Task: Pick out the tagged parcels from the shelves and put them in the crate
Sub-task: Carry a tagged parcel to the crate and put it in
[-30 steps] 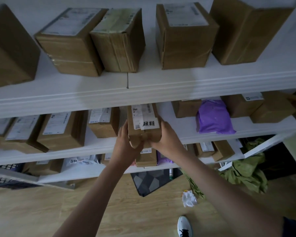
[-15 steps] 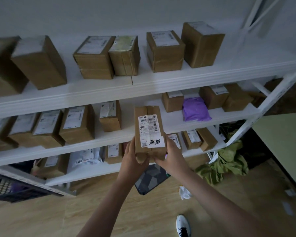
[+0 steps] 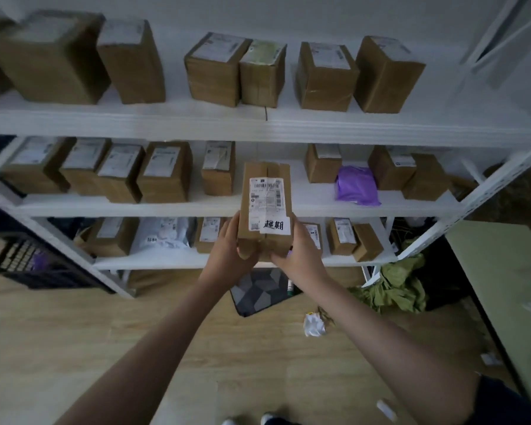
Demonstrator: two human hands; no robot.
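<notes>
Parcel is off the shelves, held in the air in front of the middle shelf, long axis upright, printed label and white handwritten tag facing the person. Left hand grips its lower left side, fingers curled round the edge. Right hand grips the lower right side the same way; thumbs meet near the bottom end. Both grips sit low, so most of the box stands above the hands.

Crate: dark, slatted, on the floor past the left end of the shelving, well apart from the parcel. Blurred; contents not readable.

Risks, as judged:
- Top-heavy hold. A quick swing left could tip the box out of the fingers.
- The white front post of the shelving lies between parcel and crate; a low carry could knock the box against it.
- Crumpled paper and a grey mat lie on the floor near the feet; tripping seems possible.
</notes>
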